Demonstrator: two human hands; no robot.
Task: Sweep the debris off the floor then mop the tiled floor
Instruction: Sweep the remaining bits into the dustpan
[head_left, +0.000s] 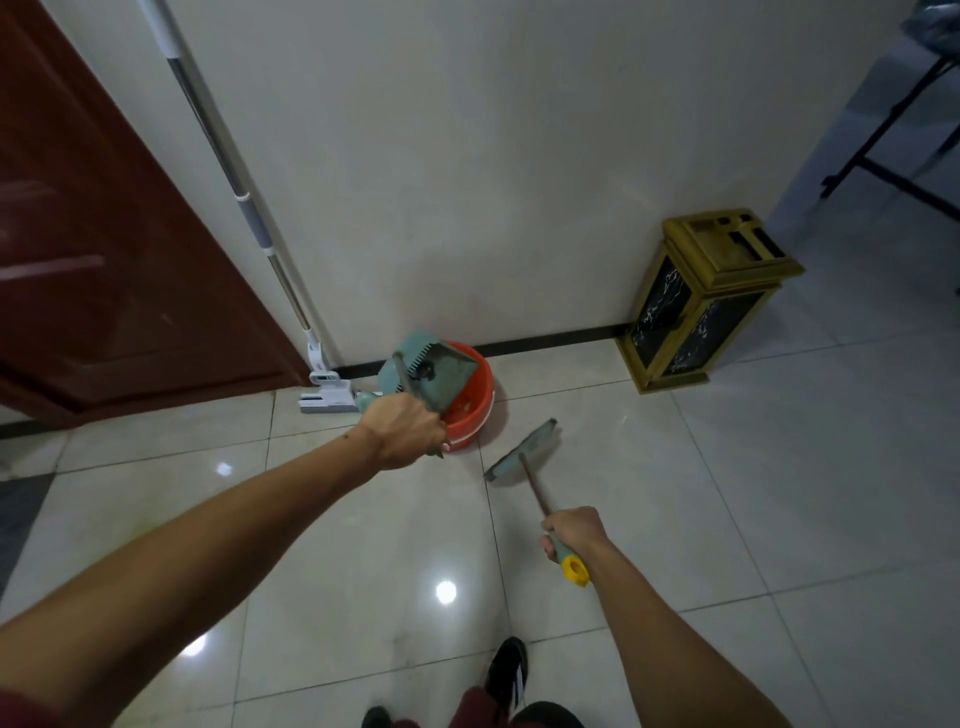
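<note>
The left hand (402, 431) is curled tight round the handle of a teal dustpan (428, 371), holding it tilted over an orange bucket (470, 405). The pan's mouth hangs just beyond the knuckles, above the bucket's opening, and a few small bits of debris (462, 402) show inside the bucket below it. The bucket stands on the tiled floor (363, 545) against the wall, directly past this hand.

The right hand (571, 532) is wrapped round the teal grip of a broom (524, 452), near its yellow end cap, which sticks out behind the fist. From the fist the brown shaft runs forward and to the left to the broom head, which sits low at the floor, just right of the bucket; whether it touches the tiles cannot be told.

Beyond the left hand, a mop (327, 395) leans on the wall beside a brown door (104, 260), its flat white head on the floor just left of the bucket. Far ahead of the right hand stands a gold bin (711, 301) against the wall.
</note>
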